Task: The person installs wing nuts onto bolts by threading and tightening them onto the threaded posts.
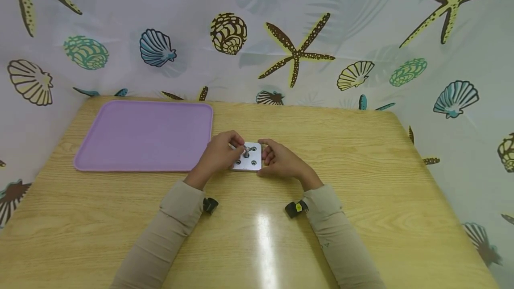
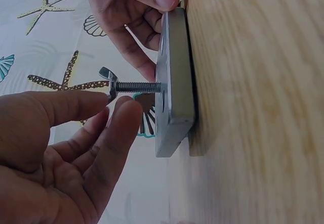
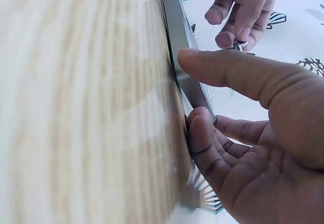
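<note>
A square metal plate (image 1: 258,157) with holes in its corners lies on the wooden table. From its middle a wing bolt (image 2: 135,87) stands up, with a length of bare thread showing between its winged head and the plate. My left hand (image 1: 220,154) is at that head from the left, fingers bent around it and one fingertip (image 2: 103,101) against a wing. On the right, my right hand (image 1: 282,161) grips the plate between thumb and fingers at opposite edges. Its thumb (image 3: 202,64) presses the near side, while the other fingers curl by the right edge.
A purple tray (image 1: 146,137) lies to the left on the table (image 1: 341,146), its right rim close to my left hand. Behind the table hangs a white cloth (image 1: 192,70) printed with shells and starfish. Dark wrist cameras (image 1: 295,209) sit below both hands.
</note>
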### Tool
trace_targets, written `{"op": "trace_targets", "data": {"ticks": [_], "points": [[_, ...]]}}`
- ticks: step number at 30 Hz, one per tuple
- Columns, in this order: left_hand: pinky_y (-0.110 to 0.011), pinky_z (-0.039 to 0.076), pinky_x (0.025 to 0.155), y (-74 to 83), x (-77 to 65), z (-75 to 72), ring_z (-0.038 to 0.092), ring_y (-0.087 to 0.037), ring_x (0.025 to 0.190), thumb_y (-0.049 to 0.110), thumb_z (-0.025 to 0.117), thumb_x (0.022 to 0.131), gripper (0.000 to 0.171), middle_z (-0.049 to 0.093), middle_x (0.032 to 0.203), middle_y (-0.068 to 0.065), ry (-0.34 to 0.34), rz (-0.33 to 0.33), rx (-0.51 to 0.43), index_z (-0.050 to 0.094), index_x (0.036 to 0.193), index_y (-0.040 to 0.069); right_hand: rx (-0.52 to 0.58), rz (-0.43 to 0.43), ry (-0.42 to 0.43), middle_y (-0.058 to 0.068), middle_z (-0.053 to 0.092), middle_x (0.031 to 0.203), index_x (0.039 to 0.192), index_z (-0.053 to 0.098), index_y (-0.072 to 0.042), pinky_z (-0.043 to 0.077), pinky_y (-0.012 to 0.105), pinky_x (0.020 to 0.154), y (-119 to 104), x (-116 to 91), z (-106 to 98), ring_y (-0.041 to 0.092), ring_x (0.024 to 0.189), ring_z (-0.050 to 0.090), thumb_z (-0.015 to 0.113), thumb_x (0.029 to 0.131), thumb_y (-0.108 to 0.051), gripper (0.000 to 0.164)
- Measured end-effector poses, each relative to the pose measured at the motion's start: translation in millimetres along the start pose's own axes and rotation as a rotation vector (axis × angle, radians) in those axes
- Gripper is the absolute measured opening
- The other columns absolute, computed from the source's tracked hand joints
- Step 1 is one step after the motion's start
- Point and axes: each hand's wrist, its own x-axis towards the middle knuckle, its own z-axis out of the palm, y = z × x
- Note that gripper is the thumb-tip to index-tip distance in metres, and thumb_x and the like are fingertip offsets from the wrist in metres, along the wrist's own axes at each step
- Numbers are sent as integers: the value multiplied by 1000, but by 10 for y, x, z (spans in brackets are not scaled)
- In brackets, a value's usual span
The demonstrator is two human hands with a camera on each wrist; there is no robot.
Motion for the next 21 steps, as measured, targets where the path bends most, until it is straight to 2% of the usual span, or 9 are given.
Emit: {"op": "trace_targets", "data": {"ticks": [4,8,14,21], "points": [[-23,44,49,7,-3,6,56,-10,52,17,65,94,12,68,99,-11,26,-21,8,60,99,7,0,-1,-1,13,55,108,150,35,-1,47,21,79,8,3,-2,17,90,54,81,77,-1,86],[-22,44,48,11,-11,6,55,-10,51,17,66,93,13,68,96,-10,33,-14,10,59,95,7,-1,-2,0,13,56,108,150,35,-1,47,21,79,5,1,-4,17,89,54,81,77,-1,86],[-22,46,48,4,-12,7,55,-9,53,18,67,92,13,69,96,-11,16,-4,-12,64,96,6,-3,-3,-2,13,56,108,150,35,-1,48,22,80,8,0,-2,17,89,54,82,77,-2,86],[-24,47,48,4,-5,24,55,-9,52,24,65,95,17,70,99,-9,13,-10,4,66,99,8,-1,-4,-3,12,56,107,150,35,-1,48,21,79,16,1,4,17,89,54,82,77,-2,86]]}}
